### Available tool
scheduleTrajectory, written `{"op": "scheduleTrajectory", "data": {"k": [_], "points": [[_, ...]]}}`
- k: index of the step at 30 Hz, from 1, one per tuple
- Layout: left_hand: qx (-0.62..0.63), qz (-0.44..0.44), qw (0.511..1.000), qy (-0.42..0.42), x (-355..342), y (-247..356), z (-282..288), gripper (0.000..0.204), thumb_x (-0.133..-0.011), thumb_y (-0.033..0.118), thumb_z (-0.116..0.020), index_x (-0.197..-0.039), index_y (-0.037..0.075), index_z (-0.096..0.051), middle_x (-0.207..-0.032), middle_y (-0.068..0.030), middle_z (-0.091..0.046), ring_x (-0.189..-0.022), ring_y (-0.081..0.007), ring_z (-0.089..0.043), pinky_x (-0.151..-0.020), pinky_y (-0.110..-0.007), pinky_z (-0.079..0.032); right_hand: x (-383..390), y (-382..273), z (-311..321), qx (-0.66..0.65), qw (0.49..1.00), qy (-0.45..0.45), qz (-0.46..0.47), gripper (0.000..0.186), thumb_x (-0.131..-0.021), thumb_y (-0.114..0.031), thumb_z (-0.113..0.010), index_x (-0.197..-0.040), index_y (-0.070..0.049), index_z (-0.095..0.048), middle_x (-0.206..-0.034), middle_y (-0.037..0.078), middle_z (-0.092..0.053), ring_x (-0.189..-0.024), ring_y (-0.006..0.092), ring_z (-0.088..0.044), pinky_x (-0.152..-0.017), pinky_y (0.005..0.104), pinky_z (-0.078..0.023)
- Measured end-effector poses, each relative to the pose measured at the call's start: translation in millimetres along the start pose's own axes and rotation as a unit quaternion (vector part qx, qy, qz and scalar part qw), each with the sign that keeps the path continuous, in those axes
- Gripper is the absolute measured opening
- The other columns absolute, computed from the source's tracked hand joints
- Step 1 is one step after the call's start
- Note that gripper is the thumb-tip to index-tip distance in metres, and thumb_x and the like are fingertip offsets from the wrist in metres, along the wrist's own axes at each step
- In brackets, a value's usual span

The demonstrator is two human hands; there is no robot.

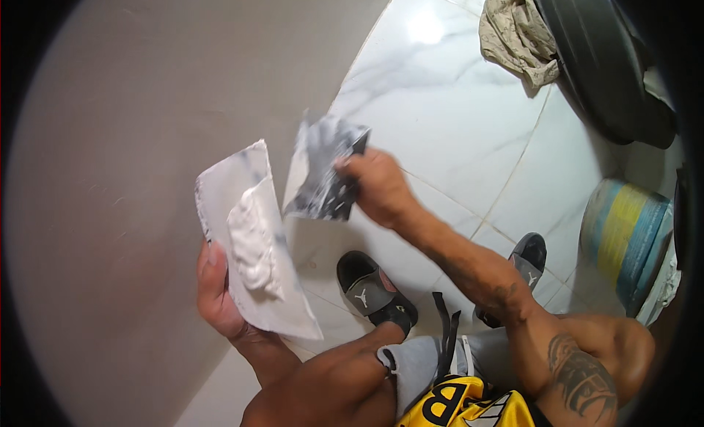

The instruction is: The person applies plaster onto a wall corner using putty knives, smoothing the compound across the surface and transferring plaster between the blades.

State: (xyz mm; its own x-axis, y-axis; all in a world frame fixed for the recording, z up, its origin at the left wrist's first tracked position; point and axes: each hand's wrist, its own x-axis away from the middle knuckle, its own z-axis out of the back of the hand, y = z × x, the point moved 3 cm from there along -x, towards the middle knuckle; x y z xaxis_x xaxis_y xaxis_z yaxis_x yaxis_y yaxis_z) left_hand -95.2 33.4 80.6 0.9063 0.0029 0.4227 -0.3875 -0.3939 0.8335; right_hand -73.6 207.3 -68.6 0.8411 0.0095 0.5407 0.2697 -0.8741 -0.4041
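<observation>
My left hand (220, 295) grips the lower left edge of a curved white board (238, 170), with the thumb laid over its near side. On the board sits a thick heap of white putty (253, 243). In my right hand (381, 188) is a wide, dark putty scraper (330, 163), its blade smeared with white. The scraper is just right of the board's upper edge, apart from it as far as I can tell. Motion blurs the scraper a little, and its handle is mostly hidden by my fingers.
A smooth grey wall (125, 148) fills the left side. White marble-look tiles (440, 111) cover the floor, where my feet stand in dark slides (370, 284). A beige cloth (517, 38) hangs by a large black object (601, 60). A blue-and-yellow striped bucket (620, 229) stands at right.
</observation>
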Motion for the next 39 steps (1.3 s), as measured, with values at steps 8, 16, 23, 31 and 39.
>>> {"op": "scheduleTrajectory", "data": {"k": [8, 16, 23, 31, 39], "points": [[0.027, 0.122, 0.987, -0.096, -10, -33, -51, 0.038, -0.098, 0.022, -0.050, -0.126, -0.004, -0.051, -0.109, -0.0139, -0.065, -0.094, -0.0224, -0.066, -0.084, -0.034, -0.055, 49, -125, 10, 0.047, 0.972, -0.055, 0.225, 0.032, -0.091, -0.001, -0.053, -0.120, 0.010, -0.049, -0.111, 0.013, -0.061, -0.101, 0.0209, -0.059, -0.096, 0.0370, -0.044], [-0.223, 0.025, 0.969, -0.105, -2, -58, -66, 0.038, -0.098, 0.025, -0.048, -0.124, -0.003, -0.053, -0.113, -0.0130, -0.063, -0.099, -0.0213, -0.064, -0.084, -0.033, -0.054, 122, -151, -49, 0.522, 0.589, -0.295, 0.542, 0.043, -0.086, -0.009, -0.060, -0.129, -0.012, -0.054, -0.134, 0.013, -0.054, -0.124, 0.0283, -0.053, -0.107, 0.0443, -0.041], [0.138, 0.278, 0.924, -0.221, -3, -47, -84, 0.041, -0.100, 0.030, -0.042, -0.125, -0.002, -0.051, -0.110, -0.0173, -0.062, -0.096, -0.0240, -0.064, -0.085, -0.038, -0.053, 127, -138, -47, 0.574, 0.509, -0.345, 0.540, 0.033, -0.092, -0.015, -0.052, -0.125, -0.012, -0.052, -0.131, 0.011, -0.055, -0.125, 0.0258, -0.051, -0.109, 0.0467, -0.039], [0.128, 0.208, 0.968, -0.051, -18, -26, -80, 0.041, -0.101, 0.025, -0.034, -0.129, -0.002, -0.047, -0.114, -0.0143, -0.064, -0.079, -0.0276, -0.068, -0.069, -0.036, -0.058, 107, -168, -23, 0.646, 0.461, -0.265, 0.548, 0.041, -0.086, -0.006, -0.057, -0.126, -0.015, -0.055, -0.130, 0.010, -0.057, -0.123, 0.0227, -0.054, -0.109, 0.0431, -0.039], [-0.090, -0.138, 0.981, -0.099, -10, -1, -102, 0.044, -0.100, 0.028, -0.041, -0.131, -0.003, -0.046, -0.118, -0.0121, -0.058, -0.108, -0.0223, -0.059, -0.090, -0.036, -0.049, 95, -178, 6, 0.327, 0.884, 0.001, 0.334, 0.025, -0.093, -0.002, -0.049, -0.116, 0.003, -0.057, -0.092, 0.006, -0.065, -0.077, 0.0093, -0.056, -0.074, 0.0247, -0.047]]}}
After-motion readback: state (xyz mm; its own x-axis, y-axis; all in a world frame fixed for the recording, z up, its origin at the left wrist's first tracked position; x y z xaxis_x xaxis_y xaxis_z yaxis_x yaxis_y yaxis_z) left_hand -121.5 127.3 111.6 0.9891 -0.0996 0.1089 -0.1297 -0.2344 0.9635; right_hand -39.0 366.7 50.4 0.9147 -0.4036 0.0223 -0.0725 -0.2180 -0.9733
